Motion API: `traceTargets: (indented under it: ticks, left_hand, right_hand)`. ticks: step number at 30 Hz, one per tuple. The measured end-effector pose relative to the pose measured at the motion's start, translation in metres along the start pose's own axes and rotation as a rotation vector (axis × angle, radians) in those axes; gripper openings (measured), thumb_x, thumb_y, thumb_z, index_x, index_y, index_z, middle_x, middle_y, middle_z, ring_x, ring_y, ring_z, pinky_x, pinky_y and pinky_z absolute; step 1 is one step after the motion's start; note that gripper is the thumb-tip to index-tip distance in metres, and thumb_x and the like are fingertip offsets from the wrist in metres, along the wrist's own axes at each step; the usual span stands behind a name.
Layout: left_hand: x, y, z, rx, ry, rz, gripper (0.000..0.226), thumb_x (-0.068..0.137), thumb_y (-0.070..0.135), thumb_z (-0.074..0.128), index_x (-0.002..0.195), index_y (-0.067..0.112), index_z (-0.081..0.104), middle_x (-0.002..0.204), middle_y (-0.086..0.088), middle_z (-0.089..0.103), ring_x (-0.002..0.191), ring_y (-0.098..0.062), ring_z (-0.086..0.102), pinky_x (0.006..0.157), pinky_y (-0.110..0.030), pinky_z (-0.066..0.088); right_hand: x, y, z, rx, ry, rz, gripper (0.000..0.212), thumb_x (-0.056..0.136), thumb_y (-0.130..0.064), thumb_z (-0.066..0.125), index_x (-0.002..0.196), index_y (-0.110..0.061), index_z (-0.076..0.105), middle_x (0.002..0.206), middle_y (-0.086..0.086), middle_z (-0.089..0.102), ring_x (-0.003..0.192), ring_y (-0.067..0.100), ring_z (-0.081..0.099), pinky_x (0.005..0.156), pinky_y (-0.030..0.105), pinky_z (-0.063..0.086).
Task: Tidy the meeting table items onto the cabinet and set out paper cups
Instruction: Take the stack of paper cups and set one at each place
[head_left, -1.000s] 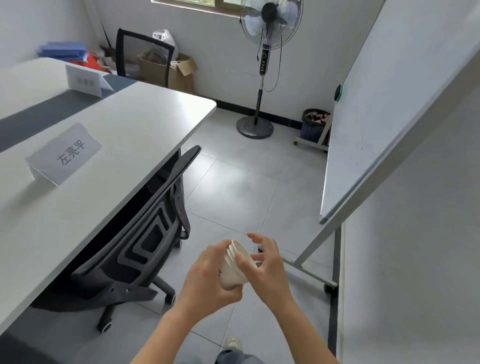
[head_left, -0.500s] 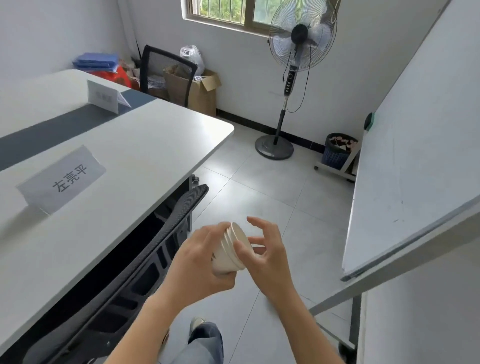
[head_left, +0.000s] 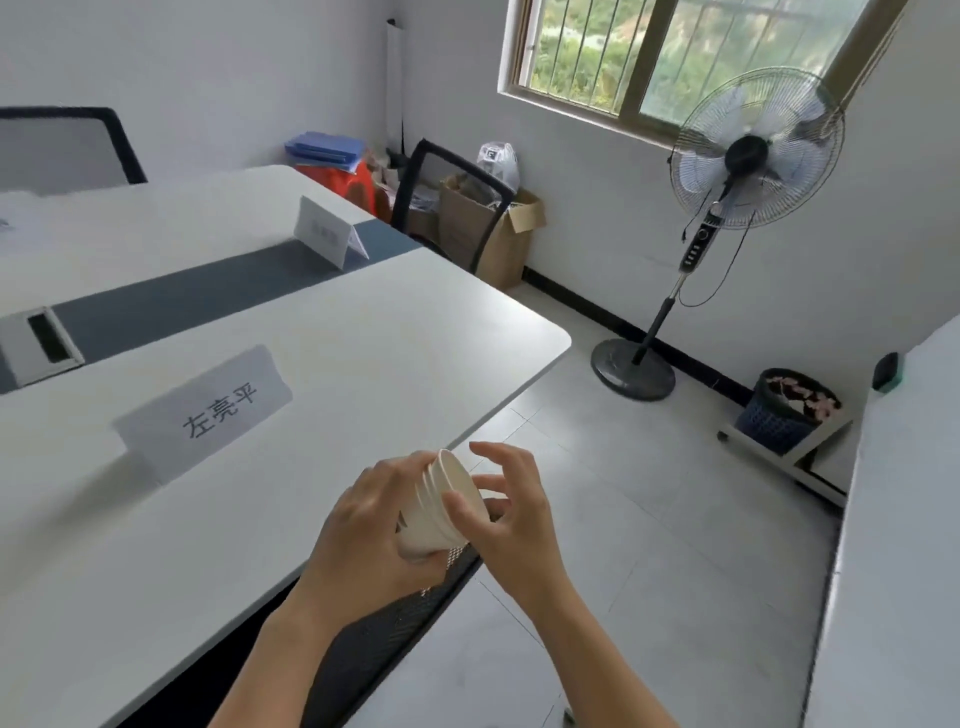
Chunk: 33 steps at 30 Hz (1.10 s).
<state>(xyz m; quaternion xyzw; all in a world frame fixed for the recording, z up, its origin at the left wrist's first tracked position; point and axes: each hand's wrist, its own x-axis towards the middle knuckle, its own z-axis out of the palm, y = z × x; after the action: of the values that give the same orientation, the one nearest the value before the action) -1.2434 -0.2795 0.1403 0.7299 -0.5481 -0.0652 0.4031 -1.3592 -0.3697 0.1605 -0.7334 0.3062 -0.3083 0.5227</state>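
- Stack of paper cups (head_left: 441, 506) lies on its side in the air, just off the near edge of the counter (head_left: 363, 364), over the mesh chair back (head_left: 384, 629) tucked under it.
- Long axis of the stack runs from lower left to upper right: bases toward the left hand, open rims pointing up and away toward the right hand.
- Left hand (head_left: 363, 535) is wrapped around the base end of the stack, fingers curled under, holding firm.
- Right hand (head_left: 506, 512) sits at the rim end, fingers fanned; thumb and a fingertip pinch the outermost rim. Other fingers are spread and touching nothing.
- Judgement: the right hand is the nearer one to the top cup, so the peel-off should go along the stack axis, up and right, with the left hand anchoring.
- Name card (head_left: 208, 413) stands on the counter, up and left of the stack, well apart; bare counter beside the card looks the likely spot for a cup.
- Risk, judged: nested rims may cling, so two cups could come away together.
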Motion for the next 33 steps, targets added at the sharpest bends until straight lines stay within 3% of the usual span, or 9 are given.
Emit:
traceTargets:
  ticks: [3,8,14,17,21,26,33]
  left_hand:
    - [-0.003,-0.017,-0.001,0.028,0.03,-0.092,0.07,0.053,0.045,0.056,0.118,0.041,0.033,0.106,0.03,0.042,0.094,0.0,0.043,0.075,-0.012,0.038]
    - [-0.011,-0.039,-0.012,0.169,0.125,-0.265,0.071,0.054,0.048,0.053,0.12,0.039,0.029,0.111,0.016,0.048,0.098,0.0,0.039,0.078,-0.007,0.031]
    - [-0.025,-0.043,-0.012,0.169,0.253,-0.491,0.071,0.052,0.053,0.048,0.119,0.043,0.025,0.106,0.019,0.041,0.095,0.0,0.04,0.076,-0.007,0.032]
    - [-0.035,-0.043,-0.012,0.193,0.374,-0.62,0.077,0.054,0.048,0.06,0.126,0.029,0.038,0.103,0.016,0.043,0.092,-0.008,0.044,0.074,-0.017,0.035]
    - [-0.056,-0.039,-0.013,0.158,0.537,-0.829,0.075,0.065,0.021,0.076,0.129,0.02,0.038,0.106,0.009,0.044,0.097,-0.013,0.045,0.08,-0.025,0.036]
    - [-0.074,-0.033,-0.011,0.142,0.612,-0.935,0.079,0.068,0.021,0.074,0.135,0.021,0.031,0.117,0.003,0.046,0.101,-0.013,0.042,0.082,-0.025,0.037]
    - [-0.088,-0.023,-0.014,0.152,0.71,-0.994,0.083,0.071,0.019,0.073,0.14,0.017,0.026,0.129,-0.003,0.046,0.107,-0.013,0.041,0.089,-0.027,0.04]
  right_hand:
    - [0.018,0.011,0.013,0.015,-0.082,0.015,0.038,0.058,-0.05,0.059,0.094,-0.047,0.047,0.11,-0.018,0.046,0.093,-0.002,0.058,0.07,0.021,0.054]
    - [0.056,0.022,0.031,0.059,-0.288,-0.001,0.035,0.08,-0.016,0.066,0.095,-0.042,0.049,0.112,-0.012,0.046,0.094,0.006,0.059,0.073,0.019,0.053]
    - [0.083,0.025,0.049,0.054,-0.501,-0.014,0.03,0.081,-0.02,0.065,0.097,-0.04,0.05,0.113,-0.013,0.046,0.099,0.004,0.057,0.069,0.013,0.05]
    - [0.101,0.032,0.049,0.059,-0.468,0.049,0.023,0.082,-0.022,0.062,0.101,-0.031,0.053,0.114,-0.007,0.048,0.096,0.007,0.057,0.064,0.014,0.048]
    - [0.136,0.049,0.051,-0.066,-0.362,0.07,0.028,0.08,-0.023,0.065,0.104,-0.022,0.052,0.112,0.0,0.04,0.102,0.021,0.053,0.082,0.03,0.047]
    - [0.182,0.065,0.07,-0.27,-0.349,-0.061,0.047,0.077,-0.019,0.069,0.119,-0.011,0.049,0.131,0.011,0.034,0.108,0.025,0.048,0.089,0.027,0.039]
    - [0.217,0.099,0.096,-0.619,-0.472,-0.14,0.053,0.076,-0.016,0.067,0.124,-0.006,0.046,0.139,0.021,0.028,0.126,0.038,0.032,0.1,0.042,0.036]
